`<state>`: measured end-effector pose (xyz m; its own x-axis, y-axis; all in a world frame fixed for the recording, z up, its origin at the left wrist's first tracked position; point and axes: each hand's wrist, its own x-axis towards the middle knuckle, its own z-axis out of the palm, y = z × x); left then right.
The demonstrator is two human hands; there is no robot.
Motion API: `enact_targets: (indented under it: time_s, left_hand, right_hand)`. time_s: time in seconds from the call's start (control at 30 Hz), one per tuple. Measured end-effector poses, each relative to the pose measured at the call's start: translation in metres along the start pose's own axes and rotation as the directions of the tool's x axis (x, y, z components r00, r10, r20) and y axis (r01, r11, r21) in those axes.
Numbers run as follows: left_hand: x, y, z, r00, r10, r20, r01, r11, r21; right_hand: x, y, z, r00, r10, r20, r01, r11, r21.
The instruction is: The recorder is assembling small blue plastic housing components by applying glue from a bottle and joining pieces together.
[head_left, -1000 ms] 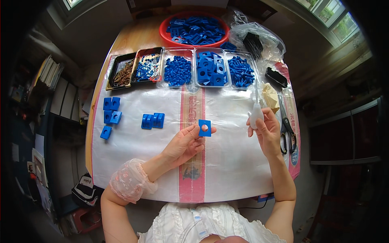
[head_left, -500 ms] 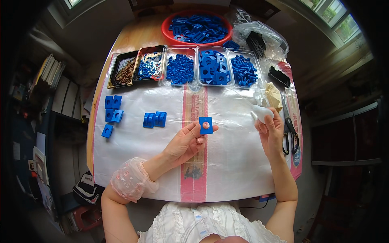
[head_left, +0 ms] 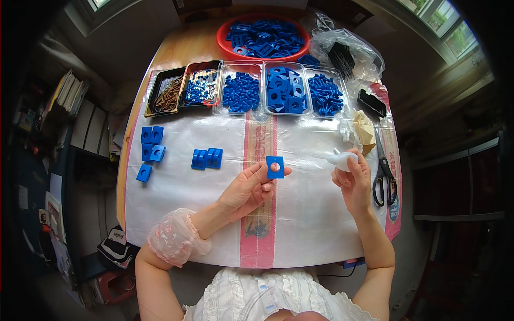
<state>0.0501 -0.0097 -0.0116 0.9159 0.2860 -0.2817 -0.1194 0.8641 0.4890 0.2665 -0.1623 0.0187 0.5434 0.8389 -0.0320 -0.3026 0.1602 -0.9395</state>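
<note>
Between the thumb and fingers of my left hand [head_left: 245, 190] is a blue square plastic piece [head_left: 280, 174] with a round hole, held over the middle of the table. To the right, my right hand [head_left: 354, 181] is closed round a small white squeeze bottle [head_left: 346, 159] whose nozzle points left. The bottle is apart from the blue piece. On the left of the sheet lie several loose blue holed pieces [head_left: 146, 135], and a short row of blue pieces [head_left: 207, 158] sits nearer my left hand.
Along the back stand trays: one of brown screws [head_left: 170, 96], one of small nuts [head_left: 201, 91], and clear ones of blue parts [head_left: 241, 92]. Behind them is a red basin [head_left: 221, 47] of blue pieces. Black-handled scissors [head_left: 379, 190] lie at the right, near a black box [head_left: 371, 102] and plastic bags [head_left: 364, 48].
The bottle has tipped over in my right hand, so its nozzle lies more level and further left. My left hand keeps the blue piece in nearly the same place.
</note>
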Motion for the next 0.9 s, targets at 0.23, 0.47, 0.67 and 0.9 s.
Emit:
enact_targets:
  time_s: [0.23, 0.47, 0.67, 0.9]
  left_hand:
    - [-0.0015, -0.0001, -0.001, 1.0, 0.0, 0.015, 0.0, 1.0, 0.015]
    - [-0.0005, 0.0, -0.0035, 0.999, -0.013, 0.042, 0.013, 1.0, 0.01]
    - [-0.0007, 0.0007, -0.003, 0.999, -0.023, 0.039, 0.023, 1.0, -0.002]
    - [-0.0005, 0.0004, -0.0042, 0.999, -0.026, 0.042, 0.026, 1.0, -0.01]
  right_hand:
    - [-0.0025, -0.0009, 0.0005, 0.999, 0.045, 0.019, -0.045, 0.999, -0.027]
    - [-0.0047, -0.0009, 0.0046, 1.0, 0.023, -0.012, -0.024, 0.996, -0.091]
    - [-0.0047, -0.0008, 0.0045, 1.0, 0.011, -0.021, -0.013, 0.994, -0.11]
    - [-0.0047, -0.0007, 0.0021, 0.999, 0.045, -0.021, -0.046, 0.995, -0.087]
